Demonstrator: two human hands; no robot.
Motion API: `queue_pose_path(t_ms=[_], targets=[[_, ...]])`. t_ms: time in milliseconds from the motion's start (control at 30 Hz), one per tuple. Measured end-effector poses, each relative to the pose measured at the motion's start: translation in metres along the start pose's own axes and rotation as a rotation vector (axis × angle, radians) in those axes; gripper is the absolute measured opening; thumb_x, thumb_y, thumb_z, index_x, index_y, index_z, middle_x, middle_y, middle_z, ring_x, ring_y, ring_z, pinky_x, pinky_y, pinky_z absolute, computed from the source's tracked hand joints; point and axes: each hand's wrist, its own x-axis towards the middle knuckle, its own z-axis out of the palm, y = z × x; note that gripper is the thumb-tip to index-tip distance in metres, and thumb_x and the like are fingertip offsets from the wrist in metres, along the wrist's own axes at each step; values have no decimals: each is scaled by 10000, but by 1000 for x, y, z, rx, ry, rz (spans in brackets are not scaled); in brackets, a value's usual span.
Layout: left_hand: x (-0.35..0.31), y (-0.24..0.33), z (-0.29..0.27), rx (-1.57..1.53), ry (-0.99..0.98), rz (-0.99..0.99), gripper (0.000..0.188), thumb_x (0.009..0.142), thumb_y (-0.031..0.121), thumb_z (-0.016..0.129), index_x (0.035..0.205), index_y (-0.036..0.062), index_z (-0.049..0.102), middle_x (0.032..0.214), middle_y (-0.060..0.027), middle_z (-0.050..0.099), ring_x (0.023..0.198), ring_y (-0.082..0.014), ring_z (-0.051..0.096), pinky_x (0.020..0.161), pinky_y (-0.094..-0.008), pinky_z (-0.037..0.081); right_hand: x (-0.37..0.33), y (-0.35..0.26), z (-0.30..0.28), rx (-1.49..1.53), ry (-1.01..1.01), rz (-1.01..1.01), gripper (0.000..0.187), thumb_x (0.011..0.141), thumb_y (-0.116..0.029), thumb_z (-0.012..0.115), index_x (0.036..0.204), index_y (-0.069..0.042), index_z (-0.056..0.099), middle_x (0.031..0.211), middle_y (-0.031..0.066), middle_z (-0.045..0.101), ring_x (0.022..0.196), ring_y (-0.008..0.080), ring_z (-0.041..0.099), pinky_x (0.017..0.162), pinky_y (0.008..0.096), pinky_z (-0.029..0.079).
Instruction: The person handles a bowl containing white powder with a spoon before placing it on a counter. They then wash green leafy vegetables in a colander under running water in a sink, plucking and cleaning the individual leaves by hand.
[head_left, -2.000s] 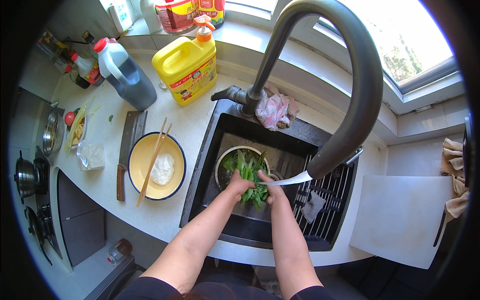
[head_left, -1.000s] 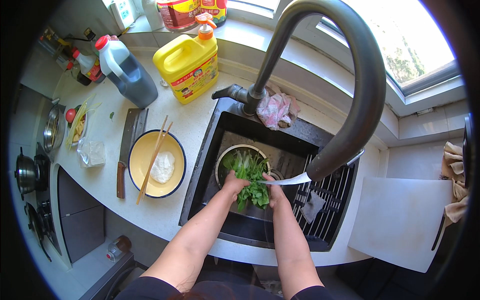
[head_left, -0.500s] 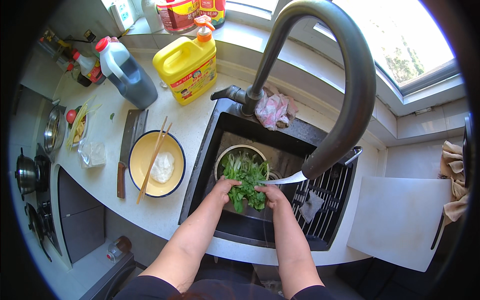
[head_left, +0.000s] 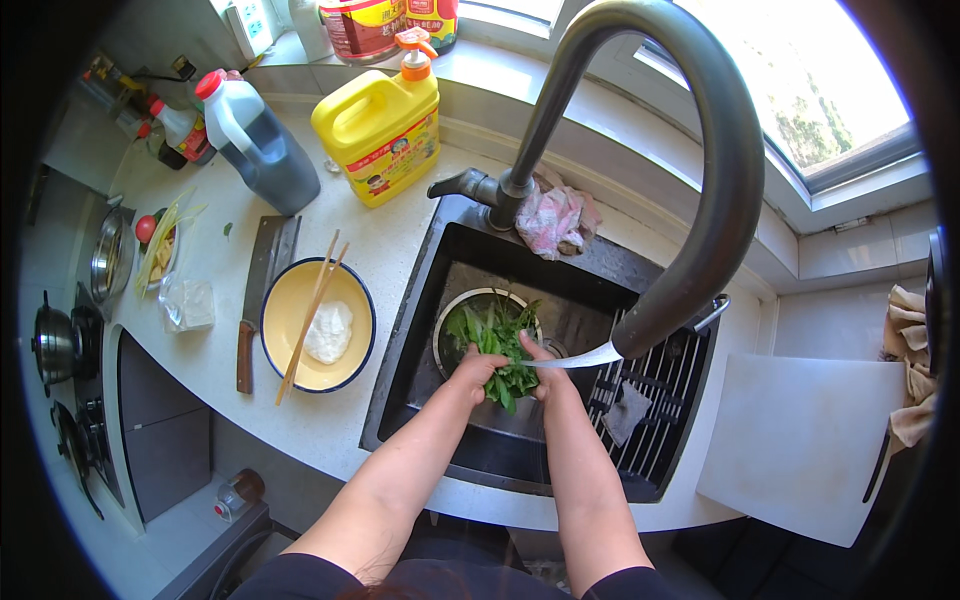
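Note:
A bunch of leafy greens (head_left: 508, 376) is gripped between my two hands over the black sink (head_left: 405, 385). My left hand (head_left: 478, 373) closes on its left side, and my right hand (head_left: 541, 368) closes on its right with the thumb on top. Beneath and just beyond the greens is a round metal bowl (head_left: 441, 340), which they partly cover. Water (head_left: 580, 357) runs sideways from the dark curved faucet (head_left: 740, 200) onto the greens and my right hand.
Left of the sink stands a yellow bowl (head_left: 285, 320) with white paste and chopsticks (head_left: 312, 310), beside a cleaver (head_left: 266, 265). A yellow pump jug (head_left: 385, 145) and dark-filled jug (head_left: 262, 150) stand behind. A grey cloth (head_left: 625, 413) lies on the rack (head_left: 660, 400); a white board (head_left: 800, 430) is right.
My hands have drawn closer together around the greens, bunching them tighter. My left hand has moved right, and the leaves that were spread out are now gathered between the palms.

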Motion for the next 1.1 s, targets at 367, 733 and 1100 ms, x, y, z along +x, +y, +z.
queue_pose_path(t_ms=[367,733,1100], targets=[[-12,25,16,122,12,-21,747,712,-45,446,1379,115,151,1189,-174,447,1036,-306,480,826,-430,440,-25,5,15,-314,200,-41,364,789,-268,619,1088,-84,523,959,89,604,811,219,608,690,395,513],[-33,38,-3,-356,23,-386,429,709,8,419,1135,40,442,1106,-170,492,1004,-335,499,840,-467,437,-10,25,-36,114,58,-28,292,811,-169,498,1060,-23,540,1022,124,590,929,256,585,819,423,471],[-12,7,-11,12,163,9,324,838,167,545,1119,21,479,1036,-107,558,842,-204,563,731,-315,452,-40,40,62,-1437,456,-565,638,689,-98,645,1264,-2,388,1105,139,554,965,197,552,824,282,433]])
